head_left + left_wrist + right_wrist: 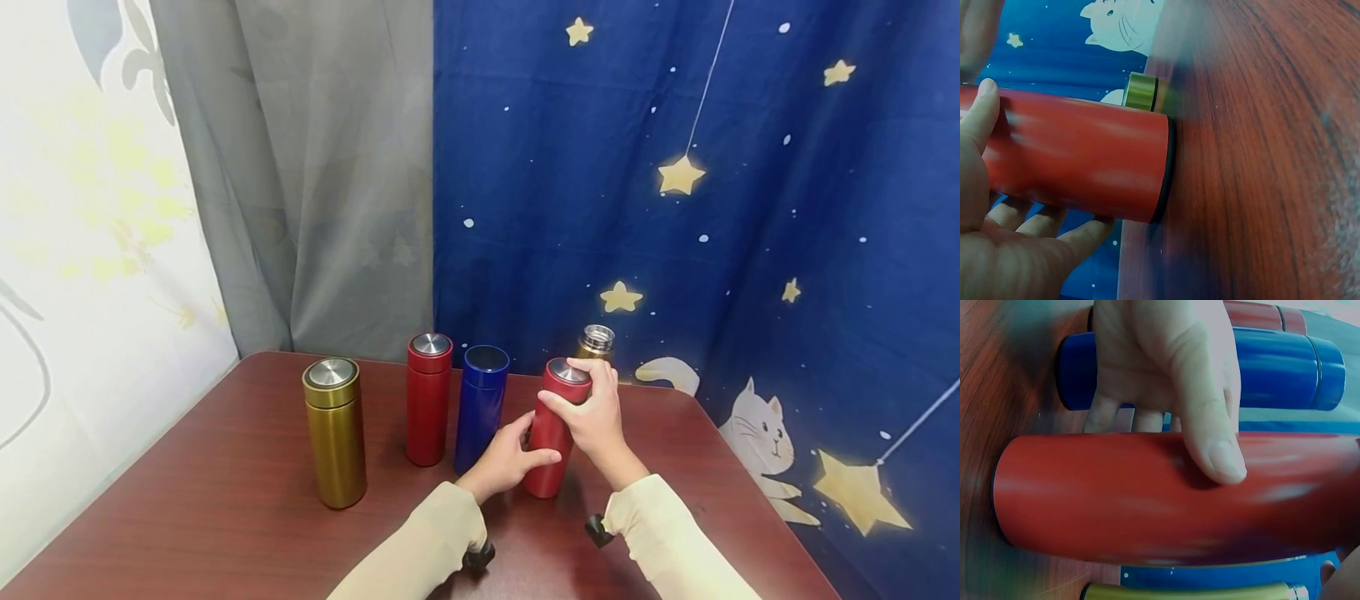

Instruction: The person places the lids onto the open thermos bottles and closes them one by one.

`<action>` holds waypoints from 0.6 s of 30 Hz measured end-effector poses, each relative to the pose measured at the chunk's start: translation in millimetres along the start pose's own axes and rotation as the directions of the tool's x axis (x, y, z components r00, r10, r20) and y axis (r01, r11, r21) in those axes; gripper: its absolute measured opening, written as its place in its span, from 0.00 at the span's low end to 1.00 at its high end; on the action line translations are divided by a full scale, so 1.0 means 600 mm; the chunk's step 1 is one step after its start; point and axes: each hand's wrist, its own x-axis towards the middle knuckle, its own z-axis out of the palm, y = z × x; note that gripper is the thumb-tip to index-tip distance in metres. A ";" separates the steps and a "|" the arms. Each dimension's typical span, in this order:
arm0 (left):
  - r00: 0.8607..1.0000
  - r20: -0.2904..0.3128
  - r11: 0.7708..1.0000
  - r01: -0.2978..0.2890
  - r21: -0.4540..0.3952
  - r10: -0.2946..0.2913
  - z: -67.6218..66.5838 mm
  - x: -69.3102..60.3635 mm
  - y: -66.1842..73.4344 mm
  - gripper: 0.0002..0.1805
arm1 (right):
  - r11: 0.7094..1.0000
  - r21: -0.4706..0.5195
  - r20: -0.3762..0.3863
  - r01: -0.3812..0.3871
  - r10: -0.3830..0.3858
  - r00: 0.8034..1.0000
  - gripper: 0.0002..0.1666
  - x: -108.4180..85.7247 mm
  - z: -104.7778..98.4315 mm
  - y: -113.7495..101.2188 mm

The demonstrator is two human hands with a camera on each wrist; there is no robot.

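Observation:
A red thermos flask point(546, 479) with a steel-topped lid stands on the table. My left hand point(504, 461) grips the middle of its body, thumb point(1225, 462) on the near side and fingers behind. Around the lid point(568, 372) my right hand point(597, 412) curls its thumb and fingers. Behind that hand is a gold flask point(597, 337) without its lid, bare steel neck showing, most of its body hidden in the head view. A short gold lid point(1140, 92) sits on the table beyond the red flask in the left wrist view.
To the left stand a blue flask point(480, 408), a second red flask point(428, 408) and a gold flask point(336, 450), all with lids on. The dark red wooden table point(225, 500) ends at a grey curtain point(360, 208) and a blue starry curtain point(547, 183).

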 end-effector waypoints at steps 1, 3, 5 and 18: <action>1.000 0.000 1.000 -0.003 0.003 0.003 0.000 0.000 0.000 0.36 | 1.000 -0.014 -0.011 0.003 -0.003 1.000 0.37 0.000 0.002 -0.002; 1.000 0.001 1.000 -0.010 0.005 0.010 0.000 0.000 0.001 0.37 | 0.999 -0.043 -0.034 0.012 -0.014 0.999 0.37 0.000 0.005 -0.005; 1.000 -0.002 1.000 -0.016 0.009 0.016 0.000 0.000 0.000 0.37 | 0.996 -0.079 -0.053 0.027 -0.031 0.998 0.38 0.001 0.009 -0.006; 1.000 -0.008 1.000 -0.014 -0.018 0.014 0.002 -0.003 0.003 0.35 | 0.987 0.160 0.182 -0.006 -0.023 0.983 0.31 0.006 -0.018 0.001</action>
